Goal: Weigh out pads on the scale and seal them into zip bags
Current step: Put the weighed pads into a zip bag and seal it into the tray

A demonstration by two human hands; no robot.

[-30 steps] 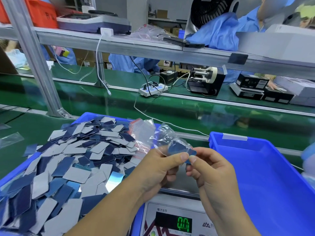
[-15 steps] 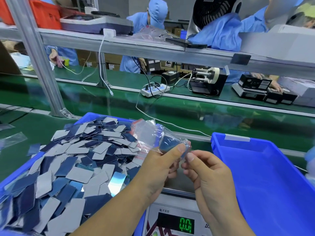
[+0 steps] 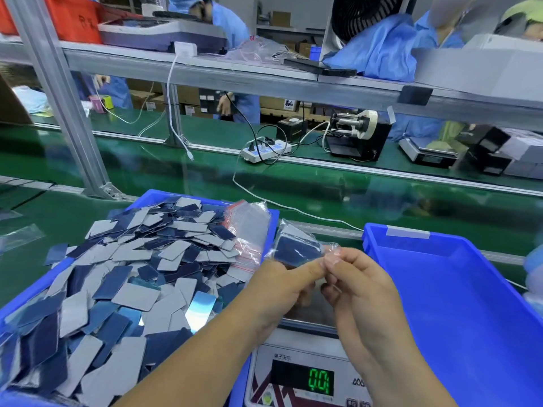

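Note:
A small clear zip bag (image 3: 296,248) with blue pads inside is held above the scale. My left hand (image 3: 282,289) pinches its near edge with thumb on top. My right hand (image 3: 358,283) pinches the same edge right beside it, fingertips touching the left thumb. The scale (image 3: 305,374) sits below my hands, its green display reading 0.0 and its pan mostly hidden by them. A blue bin (image 3: 35,292) on the left is heaped with loose grey and blue pads (image 3: 141,274). A stack of empty red-striped zip bags (image 3: 249,230) lies on the pile's far right corner.
A blue bin (image 3: 470,304) stands to the right of the scale. A green conveyor belt (image 3: 323,189) runs behind, with a white cable (image 3: 293,210) across it. Beyond are a power strip (image 3: 264,151), a tape dispenser (image 3: 358,136), a metal shelf (image 3: 235,74) and people in blue coats.
The filled bag has turned flatter and shifted slightly right between my hands. My right fingertips have closed in against the left thumb along the bag's edge.

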